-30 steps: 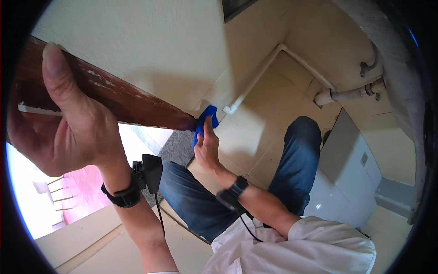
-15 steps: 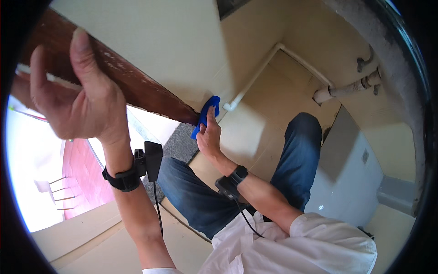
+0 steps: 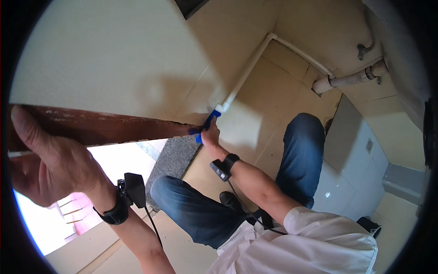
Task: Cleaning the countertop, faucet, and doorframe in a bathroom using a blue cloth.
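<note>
My right hand (image 3: 211,135) is closed on a blue cloth (image 3: 213,119) at the foot of a reddish-brown wooden door frame (image 3: 123,128), beside a white pipe elbow. Part of the cloth lies against the frame's lower end. At the far left my left hand (image 3: 59,171) is open beside the same frame, its thumb stretched out along the wood. Its other fingers are partly lost at the dark picture rim, and whether the palm touches the frame is hard to see.
A thin white pipe (image 3: 251,68) follows the wall's base, and a thicker drain pipe (image 3: 351,81) juts out at the right. A grey stone sill (image 3: 173,157) lies under the doorway. My knees (image 3: 303,132) are bent over the tiled floor. Cabled devices are strapped to both wrists.
My left hand has moved left and down beside the frame. My right hand, still on the cloth, has shifted slightly, and the view has turned so the frame lies more level.
</note>
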